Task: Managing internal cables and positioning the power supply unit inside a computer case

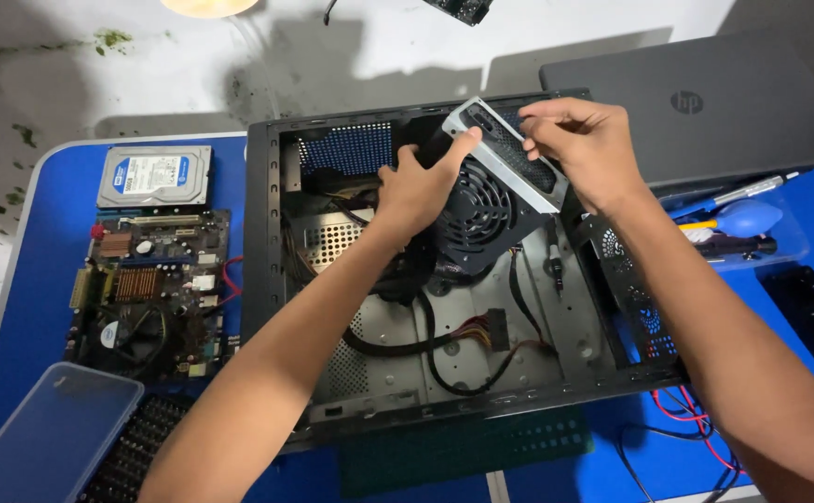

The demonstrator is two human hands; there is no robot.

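Blue desk (43,242), stained white wall behind. Item 1: open black computer case (262,279). Item 2: power supply unit (491,200), tilted above the case's far right corner, long axis slanting down-right. Your left hand (418,186) grips its near-left edge; your right hand (584,144) pinches its upper end.

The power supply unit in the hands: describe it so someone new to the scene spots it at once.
Start at the open black computer case on the blue table. Over its upper half, the left hand and right hand hold a tilted grey metal box with a round black fan grille. Unlike the green motherboard and silver hard drive lying flat outside, it is lifted and trails cables.
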